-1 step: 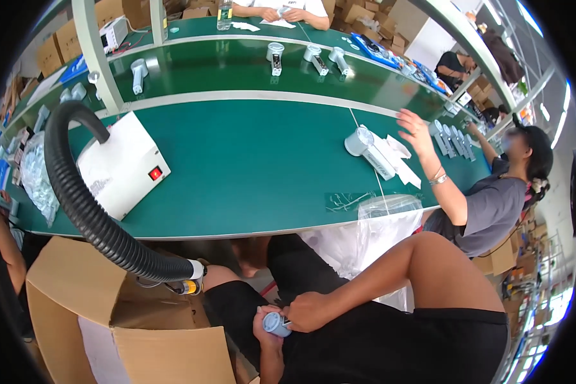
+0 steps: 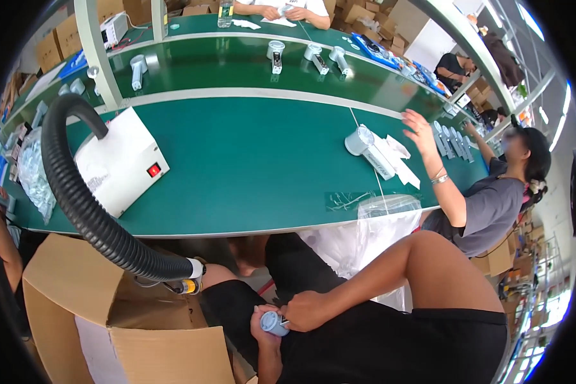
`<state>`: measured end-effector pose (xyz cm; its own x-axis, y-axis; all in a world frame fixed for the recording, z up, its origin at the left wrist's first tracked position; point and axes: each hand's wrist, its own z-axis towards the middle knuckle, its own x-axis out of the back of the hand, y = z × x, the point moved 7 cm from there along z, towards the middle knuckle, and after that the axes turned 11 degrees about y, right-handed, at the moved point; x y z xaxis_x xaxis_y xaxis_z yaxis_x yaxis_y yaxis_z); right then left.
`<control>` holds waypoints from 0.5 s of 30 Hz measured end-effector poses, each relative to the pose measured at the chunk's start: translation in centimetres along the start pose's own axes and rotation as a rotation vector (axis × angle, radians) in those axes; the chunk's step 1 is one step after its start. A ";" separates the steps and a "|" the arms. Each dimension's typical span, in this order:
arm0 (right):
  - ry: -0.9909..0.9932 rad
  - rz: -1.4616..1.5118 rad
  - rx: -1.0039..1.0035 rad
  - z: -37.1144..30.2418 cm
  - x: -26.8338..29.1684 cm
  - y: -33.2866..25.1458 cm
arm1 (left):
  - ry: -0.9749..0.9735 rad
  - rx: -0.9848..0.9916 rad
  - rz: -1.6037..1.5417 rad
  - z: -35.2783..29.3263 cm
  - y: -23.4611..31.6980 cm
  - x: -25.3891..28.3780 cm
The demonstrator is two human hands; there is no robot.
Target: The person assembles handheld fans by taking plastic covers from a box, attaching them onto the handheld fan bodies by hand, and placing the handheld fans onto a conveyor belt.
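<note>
**Pale blue part held over the lap, below the table's near edge**

The left hand (image 2: 260, 325) wraps the pale blue part (image 2: 273, 324); the right hand (image 2: 304, 312) curls against its right side, fingertips hidden, so I cannot tell what it pinches. On the green table (image 2: 249, 166), toward its left end, sits a white box unit (image 2: 121, 168); its black hose (image 2: 77, 208) crosses the near edge above an open cardboard box (image 2: 169, 355). Nearer the right end lies a grey-blue device (image 2: 368, 148) with white paper (image 2: 408, 174). A clear bag (image 2: 390, 217) hangs over the near edge, close to a co-worker's raised hand (image 2: 419, 132).
</note>
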<state>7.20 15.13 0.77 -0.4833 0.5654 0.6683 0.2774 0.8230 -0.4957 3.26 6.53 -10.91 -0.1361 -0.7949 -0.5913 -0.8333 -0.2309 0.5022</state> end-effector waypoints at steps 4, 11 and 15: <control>0.020 0.010 0.096 1.9 -0.6 1.2 | -0.044 -0.046 0.059 0.1 1.0 -0.1; 0.090 0.047 0.106 -0.1 -0.3 2.0 | -0.099 0.027 0.023 0.4 0.2 0.0; 0.795 0.164 0.215 -8.3 10.2 3.3 | -0.055 -0.045 0.042 -0.4 -0.3 -0.2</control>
<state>10.13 24.09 10.56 0.3007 0.6133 0.7304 0.0900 0.7442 -0.6619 3.76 6.53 -10.69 -0.2007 -0.7727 -0.6022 -0.8012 -0.2242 0.5548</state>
